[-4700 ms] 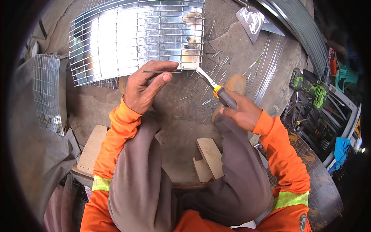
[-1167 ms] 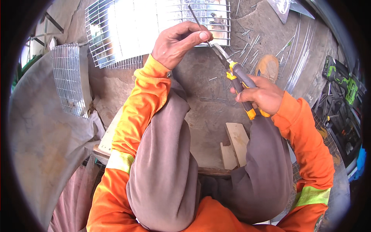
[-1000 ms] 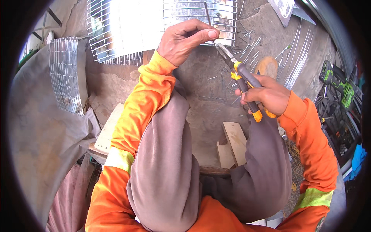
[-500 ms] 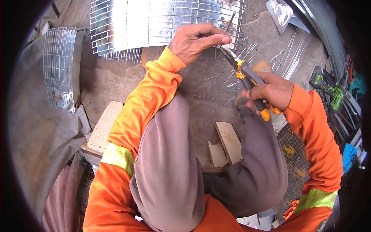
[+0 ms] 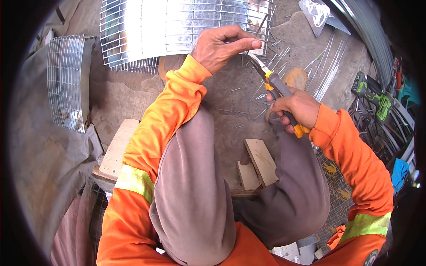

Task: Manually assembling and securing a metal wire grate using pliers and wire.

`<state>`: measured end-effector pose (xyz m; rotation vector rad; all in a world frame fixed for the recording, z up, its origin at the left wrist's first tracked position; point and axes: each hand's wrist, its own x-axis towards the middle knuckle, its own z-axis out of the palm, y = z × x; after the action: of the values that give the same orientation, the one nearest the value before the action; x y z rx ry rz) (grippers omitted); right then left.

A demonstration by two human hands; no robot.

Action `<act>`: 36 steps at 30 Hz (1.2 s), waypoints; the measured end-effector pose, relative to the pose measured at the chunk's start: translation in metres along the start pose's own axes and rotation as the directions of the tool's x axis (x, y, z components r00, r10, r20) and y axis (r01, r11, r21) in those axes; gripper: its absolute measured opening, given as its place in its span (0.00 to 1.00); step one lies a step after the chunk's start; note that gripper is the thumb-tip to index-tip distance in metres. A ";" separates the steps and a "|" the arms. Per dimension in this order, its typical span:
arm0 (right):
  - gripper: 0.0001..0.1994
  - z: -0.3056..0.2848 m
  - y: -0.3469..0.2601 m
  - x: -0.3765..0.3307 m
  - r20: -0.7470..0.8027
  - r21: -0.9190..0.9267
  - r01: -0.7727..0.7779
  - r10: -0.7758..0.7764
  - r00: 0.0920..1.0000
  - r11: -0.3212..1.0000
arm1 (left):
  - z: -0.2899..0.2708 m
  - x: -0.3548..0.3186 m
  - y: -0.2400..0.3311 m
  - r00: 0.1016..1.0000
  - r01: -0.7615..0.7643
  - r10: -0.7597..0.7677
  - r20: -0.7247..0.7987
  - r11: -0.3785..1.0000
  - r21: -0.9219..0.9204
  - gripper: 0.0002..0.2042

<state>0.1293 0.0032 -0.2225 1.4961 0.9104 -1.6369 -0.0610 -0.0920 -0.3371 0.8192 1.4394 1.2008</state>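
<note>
Left hand [image 5: 217,48]'s fingers [image 5: 228,32] have a thin rod [image 5: 263,23] pinched, long axis toward 1 o'clock, while the right hand [image 5: 299,107], farther off, grips pliers [image 5: 276,82] nosing toward 10-11 o'clock, just under that pinch.

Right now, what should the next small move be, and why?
Probably steady the wire with the left hand: it pinches the wire, and the pliers in the right hand reach close below that grip. Whether they bite the wire is unclear.
</note>
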 end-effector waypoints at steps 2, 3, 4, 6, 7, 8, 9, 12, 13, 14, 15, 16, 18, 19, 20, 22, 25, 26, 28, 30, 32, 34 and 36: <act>0.15 0.001 0.005 0.004 0.010 0.011 0.029 -0.029 1.000 1.000 | 0.000 0.003 -0.003 1.000 -0.017 0.017 0.014 1.000 0.007 0.12; 0.15 0.000 0.007 0.005 0.014 0.019 0.055 -0.055 0.998 0.998 | 0.002 0.004 0.000 1.000 -0.018 0.017 0.014 1.000 0.006 0.12; 0.15 0.000 0.010 0.005 0.014 0.019 0.055 -0.056 0.998 0.998 | 0.004 0.006 0.003 1.000 -0.010 0.011 0.017 1.000 -0.012 0.12; 0.16 0.001 0.017 0.007 -0.006 0.045 0.096 -0.096 0.995 0.994 | 0.005 0.006 0.006 1.000 -0.002 0.002 0.021 1.000 -0.027 0.12; 0.16 0.001 0.020 0.009 -0.003 0.046 0.098 -0.098 0.995 0.994 | 0.005 0.005 0.007 1.000 -0.013 0.013 0.001 1.000 -0.003 0.12; 0.16 0.002 0.023 0.011 -0.008 0.047 0.114 -0.114 0.993 0.992 | 0.005 0.004 0.007 1.000 -0.024 0.024 -0.017 1.000 0.020 0.12; 0.17 0.002 0.027 0.014 -0.018 0.047 0.129 -0.128 0.992 0.991 | 0.006 0.003 0.008 1.000 -0.025 0.025 -0.015 0.999 0.021 0.12; 0.19 -0.001 0.043 0.027 -0.010 0.025 0.199 -0.198 0.980 0.980 | 0.009 0.002 0.006 0.998 -0.025 0.026 -0.057 0.999 0.019 0.13; 0.19 0.000 0.048 0.032 -0.007 0.027 0.201 -0.201 0.980 0.979 | 0.009 0.004 0.001 0.997 -0.024 0.021 -0.077 0.999 -0.046 0.13; 0.20 0.001 0.052 0.036 -0.020 -0.001 0.276 -0.276 0.961 0.961 | 0.010 0.006 -0.002 0.995 -0.025 0.015 -0.096 0.994 -0.110 0.14; 0.20 0.001 0.056 0.040 -0.033 -0.029 0.347 -0.348 0.937 0.938 | 0.010 0.006 -0.002 0.995 -0.024 0.014 -0.095 0.994 -0.107 0.14; 0.20 0.002 0.059 0.043 -0.031 -0.026 0.349 -0.349 0.936 0.937 | 0.011 0.007 -0.001 0.995 -0.010 0.001 -0.101 0.996 -0.093 0.14; 0.21 0.004 0.062 0.045 -0.060 -0.061 0.410 -0.413 0.909 0.910 | 0.011 0.007 0.002 0.994 0.002 -0.010 -0.105 0.997 -0.078 0.14; 0.21 0.001 0.059 0.042 -0.061 -0.060 0.412 -0.415 0.908 0.909 | 0.010 0.006 0.003 0.996 0.000 -0.008 -0.088 0.996 -0.085 0.14; 0.21 -0.006 0.054 0.037 0.001 -0.022 0.297 -0.297 0.955 0.955 | 0.010 0.005 0.005 0.997 -0.002 -0.005 -0.072 0.996 -0.094 0.14; 0.22 -0.014 0.041 0.027 0.065 0.001 0.183 -0.183 0.981 0.983 | 0.007 0.004 0.008 0.999 -0.003 0.001 -0.036 0.999 -0.047 0.13; 0.30 -0.013 0.023 0.015 0.127 -0.079 0.166 -0.155 0.980 0.983 | 0.001 0.001 0.004 1.000 -0.011 0.011 0.016 1.000 0.020 0.12; 0.31 -0.012 0.016 0.011 0.148 -0.046 0.109 -0.101 0.984 0.993 | -0.001 0.000 0.001 0.999 -0.019 0.018 0.029 0.999 0.040 0.12; 0.32 -0.017 0.006 0.003 0.155 -0.015 0.045 -0.042 0.987 0.999 | -0.001 -0.002 0.001 0.999 -0.030 0.029 0.031 0.999 0.031 0.11; 0.31 -0.026 -0.006 0.000 0.168 -0.082 -0.042 0.056 0.984 0.996 | -0.001 -0.005 -0.004 0.999 -0.033 0.034 0.034 0.999 -0.033 0.10; 0.30 -0.027 -0.014 -0.003 0.177 -0.126 -0.038 0.060 0.982 0.991 | -0.001 -0.005 -0.007 0.999 -0.033 0.034 0.032 0.999 -0.034 0.10; 0.30 -0.030 -0.017 -0.001 0.131 -0.229 -0.034 0.065 0.989 0.973 | -0.001 -0.004 -0.008 0.999 -0.030 0.031 0.030 0.999 -0.035 0.10; 0.29 -0.029 -0.026 -0.004 0.124 -0.256 -0.072 0.107 0.987 0.964 | -0.001 -0.004 -0.008 0.992 -0.111 0.113 0.055 0.993 -0.047 0.10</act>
<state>0.1212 0.0410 -0.2198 1.2200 0.9216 -1.4783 -0.0598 -0.0976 -0.3440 0.9071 1.3307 1.2785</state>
